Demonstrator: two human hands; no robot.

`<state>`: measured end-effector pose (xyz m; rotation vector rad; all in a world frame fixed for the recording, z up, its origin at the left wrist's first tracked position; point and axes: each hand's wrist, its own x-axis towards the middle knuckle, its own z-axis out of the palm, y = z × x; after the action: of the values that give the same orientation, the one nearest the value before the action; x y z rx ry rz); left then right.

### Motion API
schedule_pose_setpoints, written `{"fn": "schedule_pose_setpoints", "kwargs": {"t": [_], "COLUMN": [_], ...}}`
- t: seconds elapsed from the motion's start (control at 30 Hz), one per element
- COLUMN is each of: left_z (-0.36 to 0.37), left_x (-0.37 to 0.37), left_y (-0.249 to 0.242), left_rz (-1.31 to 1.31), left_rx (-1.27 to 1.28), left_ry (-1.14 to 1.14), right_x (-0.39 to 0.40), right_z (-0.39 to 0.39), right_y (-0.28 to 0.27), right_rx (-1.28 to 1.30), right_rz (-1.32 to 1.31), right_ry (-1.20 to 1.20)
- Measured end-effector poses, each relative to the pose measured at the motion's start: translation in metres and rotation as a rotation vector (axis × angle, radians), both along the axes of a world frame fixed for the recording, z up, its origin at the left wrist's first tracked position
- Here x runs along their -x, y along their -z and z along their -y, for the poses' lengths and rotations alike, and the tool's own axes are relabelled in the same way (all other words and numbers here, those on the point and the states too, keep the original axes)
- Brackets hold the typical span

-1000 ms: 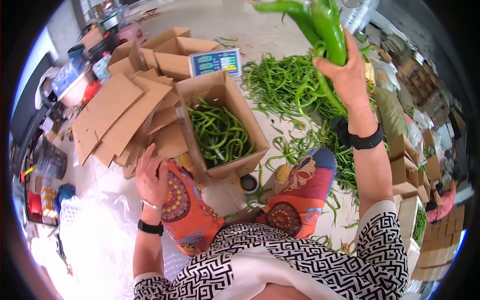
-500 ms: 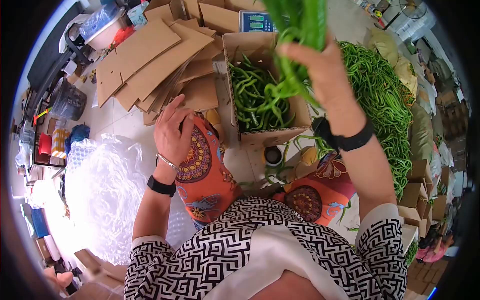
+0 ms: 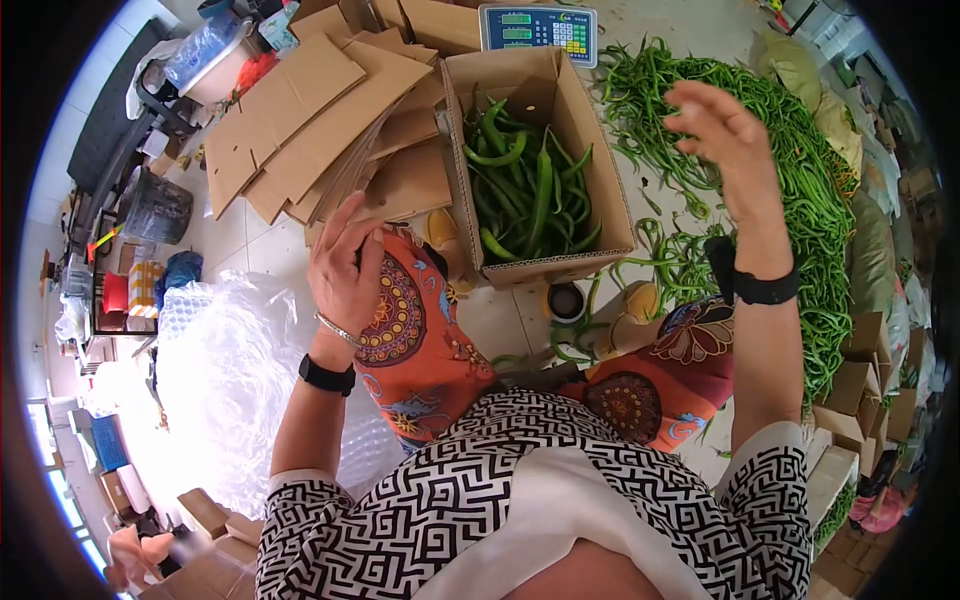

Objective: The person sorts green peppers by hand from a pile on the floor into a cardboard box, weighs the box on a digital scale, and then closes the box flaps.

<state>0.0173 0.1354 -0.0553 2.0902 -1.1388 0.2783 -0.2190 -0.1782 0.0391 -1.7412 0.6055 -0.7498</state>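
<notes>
Green peppers (image 3: 543, 195) lie in the open cardboard box (image 3: 595, 125), between the two hands and slightly nearer the right. Long, thick ones now top the load, several slanting across one another; half a second earlier, thinner, curled ones showed there.

Right hand (image 3: 728, 145): empty, raised, fingers apart and partly bent, palm facing the box side. Previous frame: same hand gripping a bunch of large peppers at the box's right side. That bunch is gone from the grasp; the hand has moved outward and stands well apart from the box.

Left hand (image 3: 347, 265): holding nothing, loosely open, fingers a little bent, resting on the left trouser leg (image 3: 395, 325). Position on the leg unchanged.

Surroundings: a pepper heap (image 3: 800, 210) spreads on the floor behind and beyond the right hand. Flattened cardboard sheets (image 3: 310, 110) lie beyond the left hand. Digital scale (image 3: 540, 32) stands past the far end of the box, its keypad now visible; the right hand's bunch partly hid this area before. Clear plastic wrap (image 3: 225, 385) lies outward of the left forearm.
</notes>
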Motion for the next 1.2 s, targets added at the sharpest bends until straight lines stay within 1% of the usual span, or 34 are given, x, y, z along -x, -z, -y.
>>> {"fn": "schedule_pose_setpoints", "kwargs": {"t": [0.07,0.1,0.13,0.17,0.2,0.27,0.3,0.33,0.37,0.4,0.47,0.53,0.6,0.63,0.7,0.73,0.8,0.83,0.87,0.93,0.97,1.0,1.07,1.1,1.17,1.2], "left_z": [0.003,0.007,0.013,0.020,0.030,0.057,0.067,0.084,0.099,0.115,0.151,0.184,0.223,0.231,0.242,0.250,0.259,0.258,0.259,0.258,0.250,0.245,0.236,0.235,0.240,0.243], "left_x": [-0.001,-0.001,-0.002,-0.003,-0.009,-0.027,-0.026,-0.017,-0.010,-0.010,-0.017,-0.025,-0.015,-0.008,0.005,0.007,0.012,0.005,0.005,0.002,0.002,-0.001,-0.007,-0.011,-0.022,-0.027], "left_y": [-0.006,-0.014,-0.025,-0.038,-0.045,-0.060,-0.076,-0.093,-0.100,-0.094,-0.063,-0.022,0.017,0.031,0.046,0.051,0.048,0.053,0.056,0.055,0.058,0.060,0.057,0.052,0.037,0.029], "left_rz": [0.004,0.011,-0.215,-0.445,-0.446,0.143,0.149,-0.102,-0.351,-0.343,-0.074,-0.011,0.156,0.156,0.185,0.190,0.179,0.200,0.200,0.407,0.473,0.471,0.456,0.458,0.419,0.421], "left_rx": [-0.039,-0.049,-0.098,-0.149,-0.163,-0.146,-0.156,-0.296,-0.431,-0.442,-0.599,-0.788,-1.158,-1.169,-1.271,-1.281,-1.392,-1.304,-1.314,-1.256,-1.174,-1.182,-1.041,-1.046,-0.877,-0.882], "left_ry": [0.105,0.105,0.240,0.371,0.367,0.659,0.655,0.580,0.496,0.495,0.647,0.797,0.675,0.684,0.576,0.582,0.501,0.555,0.555,0.637,0.649,0.645,0.698,0.693,0.778,0.776], "right_x": [0.011,0.016,0.020,0.025,0.030,0.034,0.037,0.036,0.036,0.036,0.037,0.041,0.043,0.044,0.046,0.047,0.050,0.053,0.057,0.059,0.060,0.060,0.062,0.062,0.061,0.060], "right_z": [0.014,0.021,0.029,0.038,0.041,0.048,0.052,0.054,0.053,0.054,0.061,0.063,0.064,0.066,0.071,0.074,0.079,0.084,0.089,0.096,0.097,0.098,0.098,0.098,0.097,0.095], "right_y": [-0.002,0.000,0.003,0.009,0.020,0.044,0.052,0.055,0.053,0.049,0.047,0.048,0.048,0.048,0.049,0.050,0.050,0.051,0.054,0.059,0.059,0.060,0.060,0.060,0.060,0.060], "right_rx": [0.002,0.052,0.101,0.091,0.077,-0.052,-0.151,-0.168,-0.130,-0.084,-0.082,-0.064,-0.054,-0.031,-0.014,0.013,0.029,0.047,0.067,0.082,0.105,0.127,0.132,0.145,0.150,0.159], "right_rz": [0.030,0.049,0.065,0.061,0.062,0.144,0.126,0.131,0.134,0.140,0.142,0.118,0.110,0.106,0.112,0.117,0.128,0.098,0.071,0.072,0.058,0.042,0.037,0.030,0.025,0.015], "right_ry": [0.029,0.119,0.211,0.245,0.244,0.320,0.352,0.351,0.337,0.324,0.304,0.276,0.270,0.258,0.273,0.281,0.311,0.295,0.274,0.246,0.246,0.244,0.234,0.230,0.234,0.243]}}
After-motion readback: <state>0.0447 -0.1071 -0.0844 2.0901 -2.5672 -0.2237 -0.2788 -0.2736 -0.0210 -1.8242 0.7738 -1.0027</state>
